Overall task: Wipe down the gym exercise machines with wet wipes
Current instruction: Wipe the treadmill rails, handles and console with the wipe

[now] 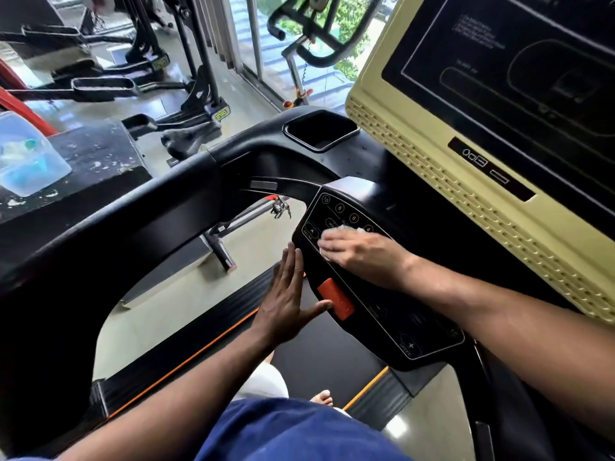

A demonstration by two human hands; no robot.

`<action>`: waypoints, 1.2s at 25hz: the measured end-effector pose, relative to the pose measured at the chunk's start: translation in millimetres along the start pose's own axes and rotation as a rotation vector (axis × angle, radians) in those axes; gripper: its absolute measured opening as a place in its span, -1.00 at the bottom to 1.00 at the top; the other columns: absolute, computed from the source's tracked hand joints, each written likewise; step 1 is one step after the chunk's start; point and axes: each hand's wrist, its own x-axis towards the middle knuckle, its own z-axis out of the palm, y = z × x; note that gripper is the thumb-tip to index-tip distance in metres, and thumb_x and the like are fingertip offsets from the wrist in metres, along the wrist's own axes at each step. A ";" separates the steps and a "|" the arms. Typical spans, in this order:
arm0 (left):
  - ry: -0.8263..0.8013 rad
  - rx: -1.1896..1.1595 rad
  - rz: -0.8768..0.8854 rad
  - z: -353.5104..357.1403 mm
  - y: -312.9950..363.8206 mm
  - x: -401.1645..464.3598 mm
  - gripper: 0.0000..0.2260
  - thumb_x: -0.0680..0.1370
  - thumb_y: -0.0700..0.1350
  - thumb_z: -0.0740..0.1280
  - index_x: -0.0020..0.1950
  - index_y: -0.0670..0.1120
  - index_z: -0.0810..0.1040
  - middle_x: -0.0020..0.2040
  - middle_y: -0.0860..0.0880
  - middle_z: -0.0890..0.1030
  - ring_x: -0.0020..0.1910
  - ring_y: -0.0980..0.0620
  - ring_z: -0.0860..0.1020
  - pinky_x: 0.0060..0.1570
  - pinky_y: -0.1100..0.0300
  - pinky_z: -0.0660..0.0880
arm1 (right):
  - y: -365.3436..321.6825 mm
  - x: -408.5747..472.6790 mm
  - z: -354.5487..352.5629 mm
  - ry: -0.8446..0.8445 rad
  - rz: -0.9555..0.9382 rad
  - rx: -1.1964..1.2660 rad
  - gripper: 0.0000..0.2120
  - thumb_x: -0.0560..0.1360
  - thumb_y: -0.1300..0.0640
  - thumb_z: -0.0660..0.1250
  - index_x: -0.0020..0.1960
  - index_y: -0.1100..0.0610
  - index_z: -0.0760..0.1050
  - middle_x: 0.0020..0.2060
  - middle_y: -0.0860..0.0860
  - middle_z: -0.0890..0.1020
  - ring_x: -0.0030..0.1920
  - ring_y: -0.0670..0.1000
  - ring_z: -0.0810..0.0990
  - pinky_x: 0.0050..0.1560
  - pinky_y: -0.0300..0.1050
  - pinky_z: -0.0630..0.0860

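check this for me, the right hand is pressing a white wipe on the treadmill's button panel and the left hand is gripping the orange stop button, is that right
Not quite. The head view shows the left hand open, fingers straight, against the panel's edge, thumb by the orange stop button, not gripping it. The rest holds: the right hand presses a white wipe on the treadmill's button panel.

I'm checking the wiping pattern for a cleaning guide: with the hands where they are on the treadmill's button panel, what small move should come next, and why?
Probably slide the right hand with the wet wipe down the control panel toward the orange stop button. The wipe sits at the panel's upper end, over the numbered buttons, so the stop button and speed keys seem yet to be covered. The left hand rests flat against the panel's edge, steadying it.
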 end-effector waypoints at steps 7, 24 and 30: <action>-0.045 0.029 0.004 -14.5 4.1 3.8 0.06 0.48 0.60 0.03 0.68 -0.08 -0.28 0.68 -0.06 -0.34 0.66 0.00 -0.31 0.65 -0.09 -0.15 | 49.6 59.6 1.5 0.016 0.465 0.319 -0.66 0.61 0.32 0.09 0.18 0.22 0.61 0.18 0.13 0.66 0.23 0.18 0.62 0.31 0.10 0.54; -0.144 0.123 0.150 -23.6 -5.9 28.1 0.09 0.46 0.58 0.10 0.67 -0.08 -0.29 0.66 -0.01 -0.38 0.64 0.07 -0.35 0.62 0.06 -0.24 | -134.6 -174.0 -41.1 0.209 0.912 0.330 -0.57 0.61 0.46 0.20 0.45 0.31 0.45 0.45 0.15 0.49 0.51 0.11 0.40 0.53 0.09 0.33; -0.068 0.133 0.212 -37.8 -13.3 33.9 -0.22 0.66 0.39 -0.06 0.70 -0.08 -0.16 0.69 -0.01 -0.25 0.67 0.06 -0.26 0.65 -0.02 -0.16 | -188.2 -136.7 -21.4 0.031 0.636 0.354 -0.48 0.52 0.32 0.10 0.46 0.27 0.46 0.46 0.13 0.49 0.50 0.10 0.41 0.54 0.05 0.22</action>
